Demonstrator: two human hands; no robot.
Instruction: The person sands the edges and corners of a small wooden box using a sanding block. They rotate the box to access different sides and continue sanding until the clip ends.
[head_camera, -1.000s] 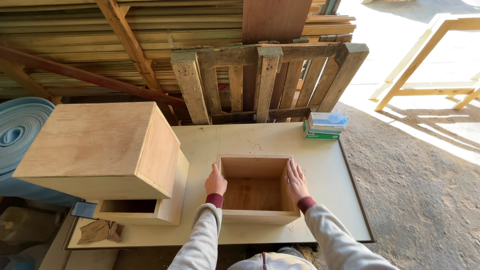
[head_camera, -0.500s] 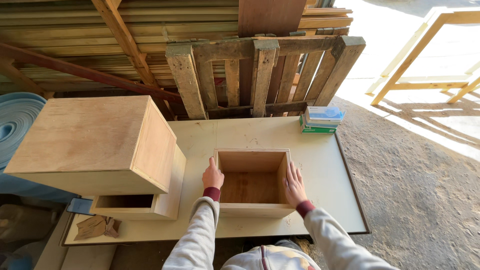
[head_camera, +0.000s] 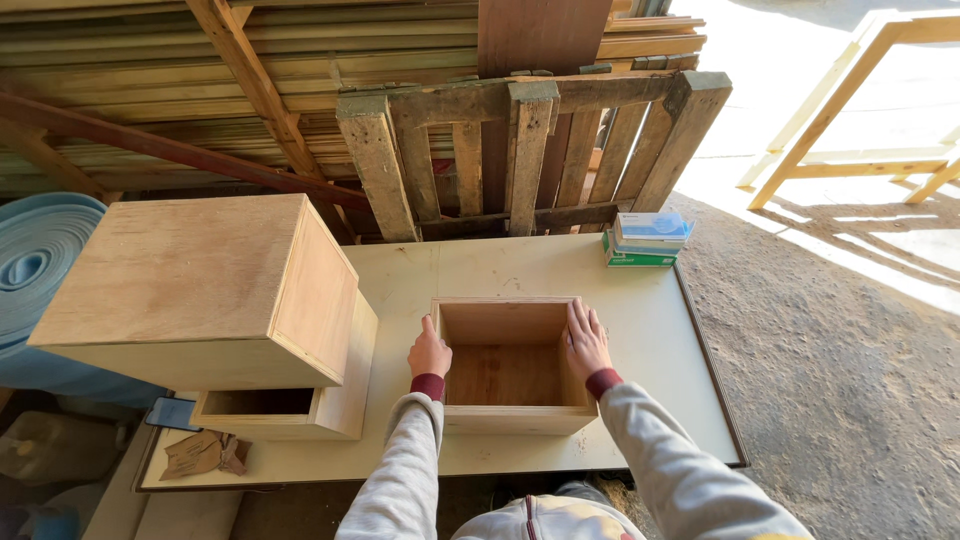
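An open wooden box sits mid-counter. The left hand presses its left wall, fingers curled together; the right hand lies flat on its right wall, fingers slightly apart. Two stacked plywood boxes stand left; small cartons lie far right.

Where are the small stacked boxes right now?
In the head view, the small stacked boxes sit at the table's far right corner, just in front of the wooden pallet, beyond and to the right of the open wooden box.
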